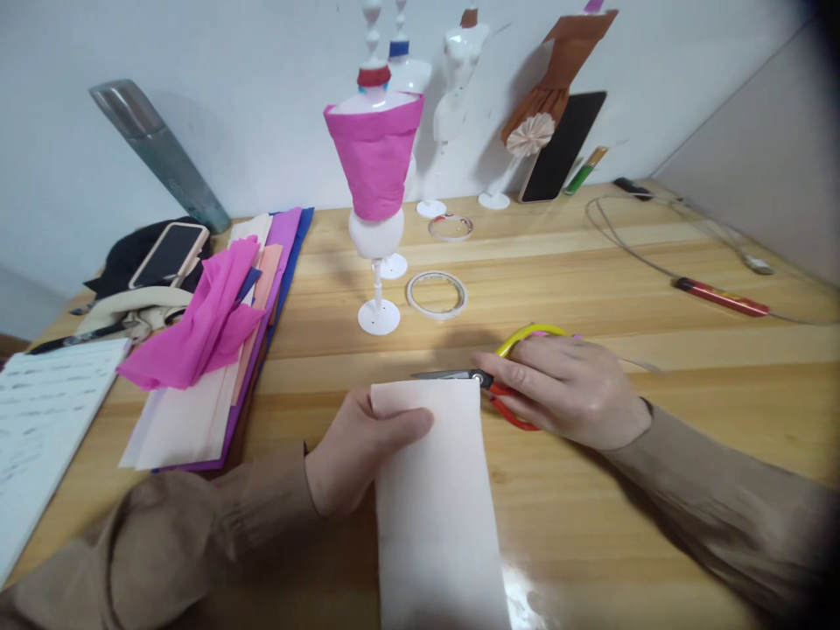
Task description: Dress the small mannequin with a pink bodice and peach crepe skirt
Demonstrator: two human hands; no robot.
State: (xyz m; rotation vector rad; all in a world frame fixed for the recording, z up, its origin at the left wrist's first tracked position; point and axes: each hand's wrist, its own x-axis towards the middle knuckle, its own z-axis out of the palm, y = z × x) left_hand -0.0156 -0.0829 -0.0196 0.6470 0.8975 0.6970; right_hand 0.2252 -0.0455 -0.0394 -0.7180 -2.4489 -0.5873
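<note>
Wooden table (591, 262) is holding the paper (437, 499) at its near middle, the left hand (351, 455) is pinching its far left corner and the right hand (570, 389) is gripping shut scissors (459, 375) at its far edge, so that thumb should be staying back.

Long sleeves of soft, brownish-tan cloth are worn on both arms, down to the wrists. The left sleeve (197, 542) is puffed and gathered into folds above a narrow cuff. The right sleeve (728, 499) is creased lengthwise, and a dark edge is seen at its cuff. The left hand (347, 459) and right hand (570, 389) are left uncovered.
</note>
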